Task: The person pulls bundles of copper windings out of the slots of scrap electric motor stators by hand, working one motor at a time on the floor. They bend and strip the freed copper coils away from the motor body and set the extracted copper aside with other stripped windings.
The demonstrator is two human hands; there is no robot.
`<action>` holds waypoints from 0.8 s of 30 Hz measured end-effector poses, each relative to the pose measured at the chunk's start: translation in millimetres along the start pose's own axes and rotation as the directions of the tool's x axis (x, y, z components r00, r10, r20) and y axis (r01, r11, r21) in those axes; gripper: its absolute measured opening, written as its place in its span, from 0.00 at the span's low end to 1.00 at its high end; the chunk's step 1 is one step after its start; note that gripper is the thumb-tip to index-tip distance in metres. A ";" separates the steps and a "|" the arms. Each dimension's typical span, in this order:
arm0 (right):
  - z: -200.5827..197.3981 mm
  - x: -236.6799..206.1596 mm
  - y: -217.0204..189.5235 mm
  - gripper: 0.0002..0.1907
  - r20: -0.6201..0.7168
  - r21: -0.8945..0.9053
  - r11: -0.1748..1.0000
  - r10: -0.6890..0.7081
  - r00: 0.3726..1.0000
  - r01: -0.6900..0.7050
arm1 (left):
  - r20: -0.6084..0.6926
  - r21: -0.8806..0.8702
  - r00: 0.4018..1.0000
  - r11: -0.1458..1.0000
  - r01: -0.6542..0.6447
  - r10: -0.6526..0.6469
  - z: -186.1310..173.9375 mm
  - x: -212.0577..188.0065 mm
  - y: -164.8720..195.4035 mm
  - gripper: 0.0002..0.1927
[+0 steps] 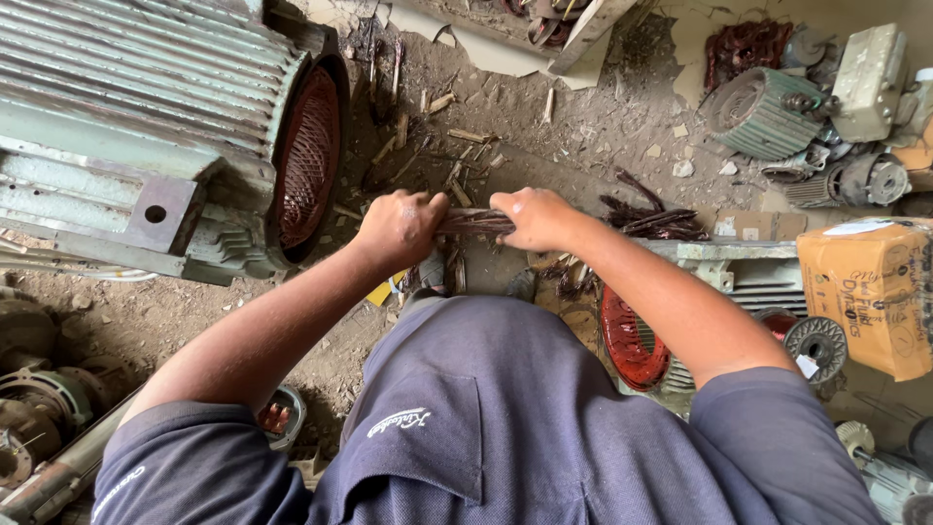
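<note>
A bundle of dark reddish-brown copper wire (474, 223) is gripped at both ends, held roughly level in front of the body and above the dirt floor (194, 311). The left hand (400, 227) is clenched in a fist around the bundle's left end, and the right hand (533, 218) is clenched around its right end, so that only a short stretch of wire is seen between the two fists. Just left of the left hand, a large pale-green ribbed motor housing (136, 117) is lying on its side, with its open end turned toward the hands and reddish copper windings (307, 156) visible inside the ring. Beyond the hands, the floor is strewn with small wooden slivers and scraps (457, 136). A loose heap of similar dark wire strands (651, 219) is lying near the right forearm, slightly beyond it. Below the right forearm, a smaller stator with bright red windings (627, 340) is seen, partly hidden by the arm. An orange-brown cardboard box (870, 292) is standing at the right edge, and a smaller green ribbed motor (763, 112) is lying well apart at the upper right among other metal parts. A dark blue polo shirt (486, 428) fills the lower part of the view.
</note>
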State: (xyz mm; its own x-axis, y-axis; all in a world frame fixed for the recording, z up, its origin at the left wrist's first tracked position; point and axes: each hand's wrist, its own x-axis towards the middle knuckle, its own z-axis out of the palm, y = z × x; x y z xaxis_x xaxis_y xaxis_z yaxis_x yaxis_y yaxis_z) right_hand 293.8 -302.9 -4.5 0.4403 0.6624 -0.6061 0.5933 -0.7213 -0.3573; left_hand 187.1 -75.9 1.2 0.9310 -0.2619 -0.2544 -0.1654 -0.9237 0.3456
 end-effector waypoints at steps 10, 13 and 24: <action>12.0 -15.1 18.4 0.16 -0.344 -0.307 0.914 -0.368 0.864 0.266 | 0.461 -0.756 0.838 0.624 0.199 0.291 3.3 22.1 -58.8 0.42; 6.4 -12.9 24.8 0.16 -0.387 -0.429 0.861 -0.448 0.806 0.273 | 0.603 -0.786 0.566 0.298 0.541 0.563 23.1 25.5 -60.2 0.44; 29.0 1.6 24.1 0.05 -0.395 -0.498 0.848 -0.408 0.823 0.181 | 0.768 -0.568 0.637 0.527 0.632 0.063 45.5 29.9 -5.2 0.21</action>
State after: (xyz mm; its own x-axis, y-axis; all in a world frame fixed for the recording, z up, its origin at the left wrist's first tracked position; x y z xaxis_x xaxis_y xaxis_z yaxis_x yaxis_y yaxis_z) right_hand 289.3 -325.1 -34.7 0.3866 0.9194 -0.0723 0.9186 -0.3909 -0.0587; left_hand 201.0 -91.6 -49.3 0.3324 -0.4400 -0.8342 0.6864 -0.4938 0.5339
